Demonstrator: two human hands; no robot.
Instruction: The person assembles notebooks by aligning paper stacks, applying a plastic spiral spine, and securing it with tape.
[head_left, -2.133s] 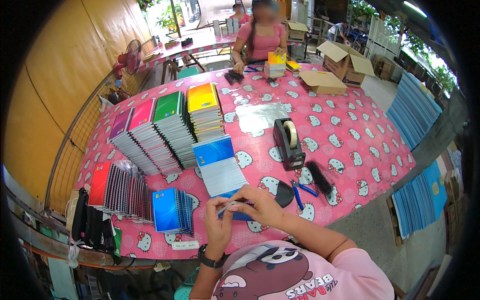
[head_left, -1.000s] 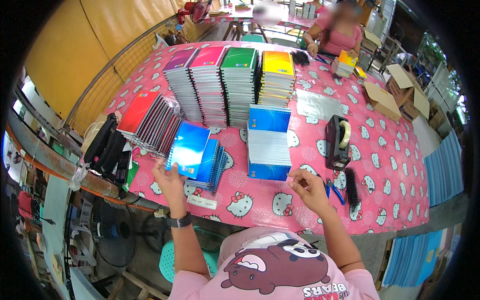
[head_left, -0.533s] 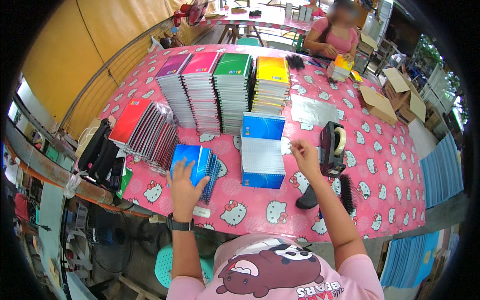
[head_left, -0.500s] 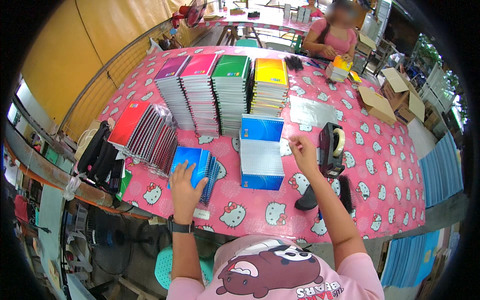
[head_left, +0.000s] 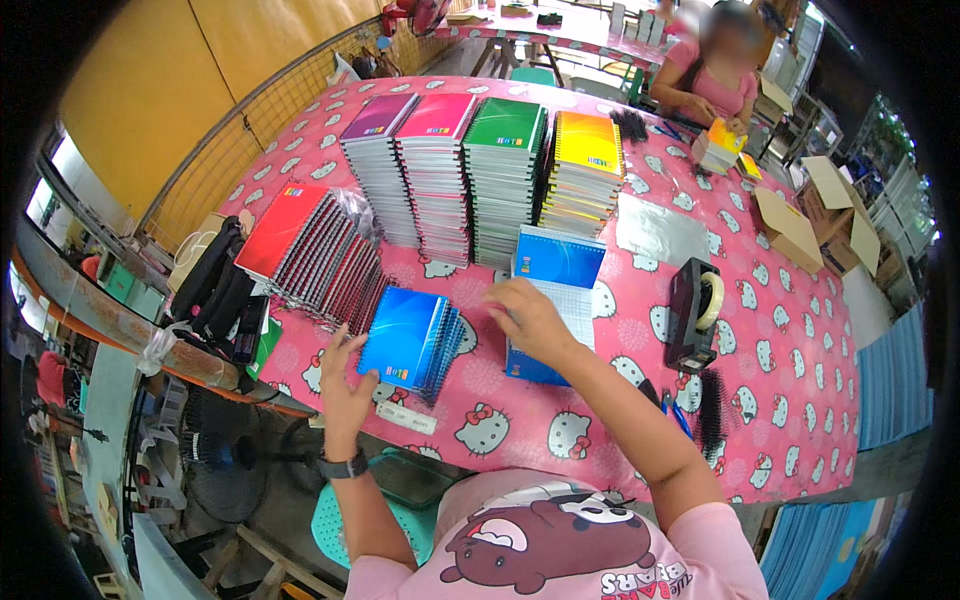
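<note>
A fanned stack of blue spiral notebooks (head_left: 400, 335) lies on the near left of the table. At its left edge is my left hand (head_left: 345, 388), fingers spread, with the thumb close to the top cover; whether it touches cannot be told. An open blue notebook (head_left: 560, 260) rests to the right, its ruled pages showing between blue covers. Over those pages reaches my right hand (head_left: 538, 325), its fingers loosely bent and apart, nothing visible in them. That hand and forearm hide part of the pages and the lower cover.
Tall notebook stacks stand behind: purple (head_left: 375, 115), pink (head_left: 435, 118), green (head_left: 505, 125), yellow (head_left: 588, 140). Red notebooks (head_left: 285, 235) lean at left. A black tape dispenser (head_left: 690, 320), blue scissors (head_left: 680, 412) and a clear plastic sheet (head_left: 660, 228) lie at right. Another person (head_left: 715, 75) handles yellow notebooks beyond.
My right hand has moved left, from beside the open notebook to over its pages. My left hand has slid off the blue stack's top cover to its left edge. The view has shifted.
</note>
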